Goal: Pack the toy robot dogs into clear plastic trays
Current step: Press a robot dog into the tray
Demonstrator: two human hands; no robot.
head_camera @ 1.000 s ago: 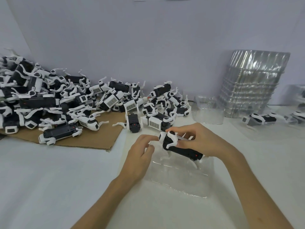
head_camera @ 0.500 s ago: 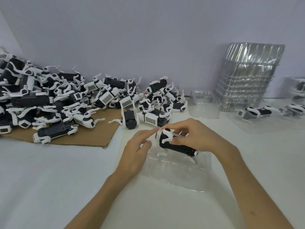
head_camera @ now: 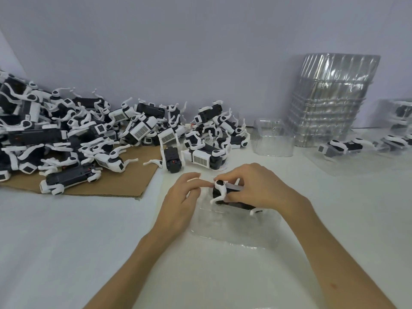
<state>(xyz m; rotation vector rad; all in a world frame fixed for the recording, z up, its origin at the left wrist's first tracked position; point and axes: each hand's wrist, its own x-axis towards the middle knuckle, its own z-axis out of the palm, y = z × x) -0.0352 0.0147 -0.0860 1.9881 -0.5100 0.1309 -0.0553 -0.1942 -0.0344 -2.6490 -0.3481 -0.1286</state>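
- Toy robot dog (head_camera: pixel 229 196) — black body, white legs; held over the clear plastic tray (head_camera: pixel 234 228) on the counter (head_camera: pixel 89 241), not yet seated.
- Right hand (head_camera: pixel 258 188): grip closed on the dog's back.
- Left hand (head_camera: pixel 180 199): fingertips pinch its front end.
- Step, judged: fitting dog into tray.
- Next calls for: legs lined up with the recess — then pressed down.
- Stock: pile of dogs (head_camera: pixel 89 139), tray stack (head_camera: pixel 330 101).
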